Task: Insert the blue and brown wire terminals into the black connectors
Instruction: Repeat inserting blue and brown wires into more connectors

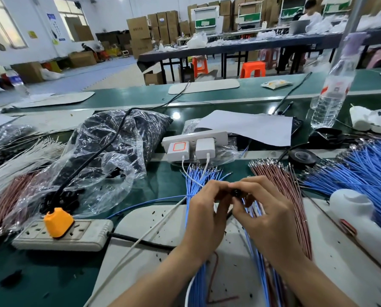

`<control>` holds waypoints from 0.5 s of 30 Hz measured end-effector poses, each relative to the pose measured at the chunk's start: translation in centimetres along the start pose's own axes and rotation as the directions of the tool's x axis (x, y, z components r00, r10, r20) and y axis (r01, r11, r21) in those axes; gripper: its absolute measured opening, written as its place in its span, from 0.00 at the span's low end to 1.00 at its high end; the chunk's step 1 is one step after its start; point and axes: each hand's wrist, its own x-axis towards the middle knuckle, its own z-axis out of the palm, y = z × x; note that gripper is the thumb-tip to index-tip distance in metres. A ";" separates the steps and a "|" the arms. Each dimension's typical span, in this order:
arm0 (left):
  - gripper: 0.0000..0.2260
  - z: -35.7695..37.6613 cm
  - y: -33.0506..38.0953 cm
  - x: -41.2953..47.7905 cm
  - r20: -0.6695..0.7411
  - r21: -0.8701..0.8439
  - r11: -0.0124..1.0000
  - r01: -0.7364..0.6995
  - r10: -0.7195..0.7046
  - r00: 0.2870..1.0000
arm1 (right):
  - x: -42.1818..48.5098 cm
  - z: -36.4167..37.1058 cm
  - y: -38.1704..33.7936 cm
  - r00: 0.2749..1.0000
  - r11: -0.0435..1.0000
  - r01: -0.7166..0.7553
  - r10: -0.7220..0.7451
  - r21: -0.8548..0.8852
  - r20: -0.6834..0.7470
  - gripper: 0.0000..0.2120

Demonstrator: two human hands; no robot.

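We pinch a small black plastic connector (236, 193) between our left hand (207, 214) and right hand (265, 210), fingertips curled tight around it, above loose blue wires (196, 178).

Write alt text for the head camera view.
The left hand and right hand pinch a small black connector between them over a green workbench. Bundles of blue wires and brown wires with metal terminals fan out behind them. A bag of black parts and a power strip lie to the left.

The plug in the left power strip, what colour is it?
The plug is bright orange; the head view, the only one, shows it plainly.
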 end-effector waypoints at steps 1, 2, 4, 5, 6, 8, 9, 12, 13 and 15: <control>0.07 0.0 -0.1 0.0 0.000 0.000 1.000 -0.004 0.004 1.000 | 0.0 0.0 0.0 1.000 1.000 0.000 0.000 0.003 -0.001 0.10; 0.07 0.0 -0.1 0.0 0.002 0.001 1.000 -0.009 0.009 1.000 | 0.0 0.0 -0.1 1.000 1.000 0.003 -0.003 0.008 -0.003 0.10; 0.07 0.0 -0.2 0.0 0.006 0.011 1.000 -0.019 0.019 1.000 | 0.0 0.0 -0.1 1.000 1.000 0.014 -0.014 0.021 -0.009 0.11; 0.06 0.0 -0.3 -0.1 0.006 0.019 1.000 -0.022 0.022 1.000 | 0.0 0.0 -0.1 1.000 0.999 0.021 -0.020 0.025 -0.013 0.11; 0.06 0.1 -0.3 -0.1 0.004 0.028 0.999 -0.024 0.024 1.000 | -0.1 -0.1 -0.2 0.999 0.999 0.027 -0.026 0.026 -0.018 0.11; 0.05 0.1 -0.5 -0.1 0.004 0.044 0.999 -0.021 0.021 1.000 | -0.1 -0.1 -0.2 0.999 0.999 0.041 -0.041 0.022 -0.026 0.11; 0.05 0.1 -0.5 -0.1 0.008 0.049 0.999 -0.016 0.016 1.000 | -0.1 -0.1 -0.2 0.998 0.999 0.048 -0.047 0.019 -0.029 0.11; 0.05 0.1 -0.7 0.0 0.018 0.059 0.998 -0.016 0.015 1.000 | 0.0 -0.1 -0.2 0.998 0.998 0.053 -0.052 0.033 -0.026 0.11; 0.06 0.1 -0.7 0.0 0.017 0.056 0.998 -0.026 0.025 1.000 | 0.0 -0.1 -0.2 0.999 0.998 0.041 -0.040 0.050 -0.025 0.11; 0.07 0.1 -0.7 0.0 0.012 0.049 0.997 -0.055 0.054 0.998 | 0.0 -0.2 -0.3 1.000 0.995 -0.005 0.008 0.099 -0.023 0.11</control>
